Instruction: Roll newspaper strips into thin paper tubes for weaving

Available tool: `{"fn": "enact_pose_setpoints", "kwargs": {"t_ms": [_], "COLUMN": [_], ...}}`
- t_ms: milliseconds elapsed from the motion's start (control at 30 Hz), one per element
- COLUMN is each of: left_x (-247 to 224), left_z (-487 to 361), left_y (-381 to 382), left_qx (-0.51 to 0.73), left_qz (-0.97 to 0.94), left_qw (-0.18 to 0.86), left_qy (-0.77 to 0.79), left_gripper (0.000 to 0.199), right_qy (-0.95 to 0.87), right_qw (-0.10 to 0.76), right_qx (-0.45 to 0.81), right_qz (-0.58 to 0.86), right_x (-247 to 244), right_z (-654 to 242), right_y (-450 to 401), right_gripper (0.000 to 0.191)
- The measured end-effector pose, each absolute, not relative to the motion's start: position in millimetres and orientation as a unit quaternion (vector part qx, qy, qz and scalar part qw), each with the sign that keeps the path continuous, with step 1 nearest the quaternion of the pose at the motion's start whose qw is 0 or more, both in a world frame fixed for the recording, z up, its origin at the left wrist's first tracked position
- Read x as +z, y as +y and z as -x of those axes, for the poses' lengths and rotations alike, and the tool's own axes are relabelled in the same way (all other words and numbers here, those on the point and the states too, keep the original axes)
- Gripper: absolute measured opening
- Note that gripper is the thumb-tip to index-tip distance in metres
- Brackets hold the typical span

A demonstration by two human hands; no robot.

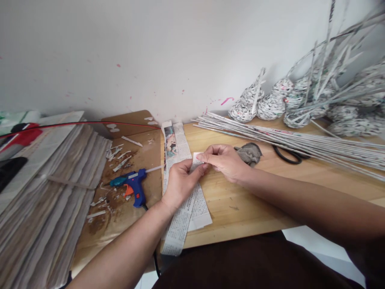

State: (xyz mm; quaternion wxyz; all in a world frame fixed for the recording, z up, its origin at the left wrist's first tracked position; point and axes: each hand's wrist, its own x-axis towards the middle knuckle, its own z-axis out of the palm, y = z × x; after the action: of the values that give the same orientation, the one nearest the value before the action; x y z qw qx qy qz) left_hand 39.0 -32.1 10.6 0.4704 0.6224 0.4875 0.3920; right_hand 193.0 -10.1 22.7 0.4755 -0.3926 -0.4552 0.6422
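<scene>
A long newspaper strip (180, 220) slants up from the table's front edge, its upper end pinched between my two hands. My left hand (182, 182) is closed round the strip a little below that end. At the tip, my right hand (221, 161) grips the strip with thumb and fingers; the curled fingers are partly hidden. Under and behind my hands lie more newspaper strips (182, 140), one with a coloured picture. A crumpled grey cloth (250, 153) rests just beyond my right hand.
A blue glue gun (136, 186) lies on a brown board among paper scraps (122, 162). Stacked newspaper strips (51, 200) fill the left. Rolled paper sticks (270, 136) cover black scissor handles (287, 155) at right. Woven paper shapes (270, 105) stand against the wall.
</scene>
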Motion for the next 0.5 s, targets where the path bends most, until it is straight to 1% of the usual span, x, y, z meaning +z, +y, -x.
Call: {"fn": "enact_pose_setpoints", "kwargs": {"t_ms": [133, 233, 367, 500], "left_x": [13.1, 14.2, 11.4, 10.1], "left_z": [-38.9, -38.3, -38.3, -38.8], "left_y": [-31.6, -30.3, -29.9, -31.5], "left_qx": [0.391, 0.394, 0.398, 0.401], "left_qz": [-0.578, -0.566, -0.571, -0.603], "left_qw": [0.549, 0.57, 0.565, 0.522], "left_qy": [0.459, 0.446, 0.444, 0.451], "left_gripper": [0.03, 0.03, 0.028, 0.028], "right_qy": [-0.497, -0.538, -0.538, -0.504], "right_qw": [0.436, 0.405, 0.418, 0.442], "right_qx": [0.651, 0.647, 0.636, 0.644], "right_qz": [0.372, 0.357, 0.361, 0.368], "right_x": [26.8, 27.8, 23.8, 21.8], "right_z": [-197.5, -201.4, -201.9, -198.2], "right_y": [-8.6, -7.2, -6.9, -8.3], "right_gripper": [0.029, 0.028, 0.029, 0.028]}}
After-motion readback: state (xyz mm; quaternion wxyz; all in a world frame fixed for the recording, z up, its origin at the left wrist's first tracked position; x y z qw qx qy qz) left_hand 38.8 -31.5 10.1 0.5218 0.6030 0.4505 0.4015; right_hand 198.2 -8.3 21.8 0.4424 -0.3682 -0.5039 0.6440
